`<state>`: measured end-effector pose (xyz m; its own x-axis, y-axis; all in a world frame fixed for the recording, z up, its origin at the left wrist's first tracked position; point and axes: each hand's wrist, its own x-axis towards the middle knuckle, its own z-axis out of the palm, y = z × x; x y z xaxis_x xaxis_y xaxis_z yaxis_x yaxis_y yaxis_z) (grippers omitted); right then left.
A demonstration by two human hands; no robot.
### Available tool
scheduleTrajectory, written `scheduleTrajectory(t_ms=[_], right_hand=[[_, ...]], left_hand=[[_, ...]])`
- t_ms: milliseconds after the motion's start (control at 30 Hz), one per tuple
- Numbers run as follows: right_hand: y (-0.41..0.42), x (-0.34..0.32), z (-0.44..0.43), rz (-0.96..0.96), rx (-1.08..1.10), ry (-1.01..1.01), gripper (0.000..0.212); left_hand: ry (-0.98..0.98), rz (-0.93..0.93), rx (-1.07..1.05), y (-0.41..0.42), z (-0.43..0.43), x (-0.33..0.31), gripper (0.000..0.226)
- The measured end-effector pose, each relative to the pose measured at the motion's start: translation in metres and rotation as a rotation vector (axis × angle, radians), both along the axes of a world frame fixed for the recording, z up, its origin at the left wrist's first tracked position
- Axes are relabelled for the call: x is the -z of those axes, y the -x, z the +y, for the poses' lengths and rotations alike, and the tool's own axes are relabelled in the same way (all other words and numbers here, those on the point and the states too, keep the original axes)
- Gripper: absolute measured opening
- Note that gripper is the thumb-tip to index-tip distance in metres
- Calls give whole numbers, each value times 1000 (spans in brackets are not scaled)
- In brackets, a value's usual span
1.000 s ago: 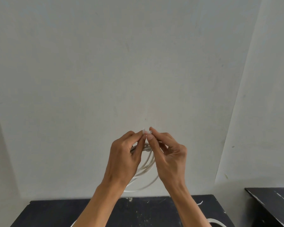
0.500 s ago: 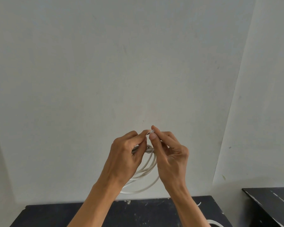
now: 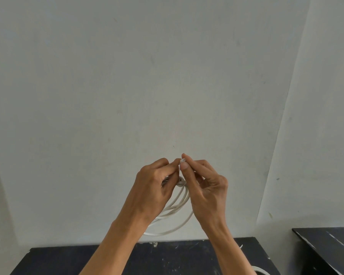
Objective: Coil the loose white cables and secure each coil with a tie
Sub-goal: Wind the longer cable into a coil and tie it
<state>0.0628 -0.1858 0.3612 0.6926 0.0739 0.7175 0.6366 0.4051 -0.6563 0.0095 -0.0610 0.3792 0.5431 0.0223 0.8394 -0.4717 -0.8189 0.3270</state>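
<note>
Coil of thin white round cable [image 3: 177,209] held aloft before pale wall [image 3: 167,76], well above black scuffed surface [image 3: 147,259]; loops hanging free below, apparently to keep turns gathered at top. Left hand [image 3: 153,187] with grip closed around bundled top of coil. Right hand [image 3: 205,187] with fingertips [image 3: 184,165] pinched together on small whitish tie end [image 3: 182,160], left fingertips touching same piece. Judged mid-fastening: tie being twisted or threaded, not confirmed secure. Second white cable loop [image 3: 261,271] lying at lower edge of surface, presumably awaiting coiling.
</note>
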Motion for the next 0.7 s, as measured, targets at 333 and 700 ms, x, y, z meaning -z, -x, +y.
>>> scheduleTrajectory(t_ms=[333, 700], right_hand=[[-10, 6, -3, 12, 96, 193, 14], [-21, 1, -11, 198, -53, 349, 7]], left_hand=[[4, 32, -25, -4, 2, 5, 24], [311, 116, 76, -14, 13, 20, 14]])
